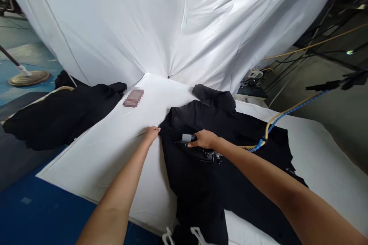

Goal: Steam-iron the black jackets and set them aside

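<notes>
A black garment [201,183] lies spread over the white padded table [115,149], one part of it bunched at the far side. My left hand [151,134] pinches the garment's left edge between thumb and fingers. On the cloth to the right, my right hand [204,139] is wrapped round the handle of a steam iron [198,153]. The iron's dark body is flat against the black fabric and partly covered by my hand. From its rear, a blue and yellow hose with cable [263,138] runs up to the right. My fingers hide most of the handle.
More black cloth [66,113] is heaped left of the table. A blurred reddish item [134,98] lies near the table's far left edge. White sheeting [161,26] hangs behind. At far right are cables and machine parts [254,78]; a round stand base [29,78] is on the left floor.
</notes>
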The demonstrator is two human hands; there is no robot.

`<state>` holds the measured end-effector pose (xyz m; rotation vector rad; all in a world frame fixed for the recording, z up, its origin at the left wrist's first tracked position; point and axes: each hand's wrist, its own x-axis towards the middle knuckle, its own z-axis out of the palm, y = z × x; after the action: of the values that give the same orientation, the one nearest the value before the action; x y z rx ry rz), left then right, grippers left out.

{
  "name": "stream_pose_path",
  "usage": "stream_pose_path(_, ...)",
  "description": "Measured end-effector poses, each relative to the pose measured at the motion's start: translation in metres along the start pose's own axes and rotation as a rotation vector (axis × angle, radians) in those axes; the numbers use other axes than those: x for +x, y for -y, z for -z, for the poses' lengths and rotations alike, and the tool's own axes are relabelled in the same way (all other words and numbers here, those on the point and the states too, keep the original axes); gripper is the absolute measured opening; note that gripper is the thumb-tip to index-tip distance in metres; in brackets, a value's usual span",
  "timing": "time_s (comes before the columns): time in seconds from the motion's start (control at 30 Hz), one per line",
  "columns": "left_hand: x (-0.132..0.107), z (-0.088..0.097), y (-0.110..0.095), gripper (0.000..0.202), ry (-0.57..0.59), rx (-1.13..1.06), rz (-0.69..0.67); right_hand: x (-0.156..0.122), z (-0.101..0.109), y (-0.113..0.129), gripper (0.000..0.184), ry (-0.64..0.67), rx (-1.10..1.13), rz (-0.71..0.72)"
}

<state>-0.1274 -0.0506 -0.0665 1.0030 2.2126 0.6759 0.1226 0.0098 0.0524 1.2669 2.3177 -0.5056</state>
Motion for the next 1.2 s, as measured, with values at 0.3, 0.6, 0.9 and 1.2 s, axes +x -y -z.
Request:
stream_pose_path(0.3,-0.048,-0.039,-0.06,0.035,-0.099,0.404,-0.611,-0.05,-0.03,-0.063,0.065,-0.11,0.134,-0.443)
stream_pose_path(0.6,-0.044,-0.064,-0.059,0.047,0.094,0.606,-0.524,-0.175,-0.092,-0.184,0.07,-0.188,0.269,-0.839)
stream_pose_path(0.9,-0.097,-0.097,-0.094,0.051,-0.029,0.69,-0.297,-0.296,-0.155,-0.277,0.068,-0.187,0.4,-1.178)
stream_pose_path(1.2,-0.17,-0.131,-0.083,0.067,0.145,0.613,-0.238,-0.284,-0.145,-0.211,0.068,-0.2,0.295,-0.71)
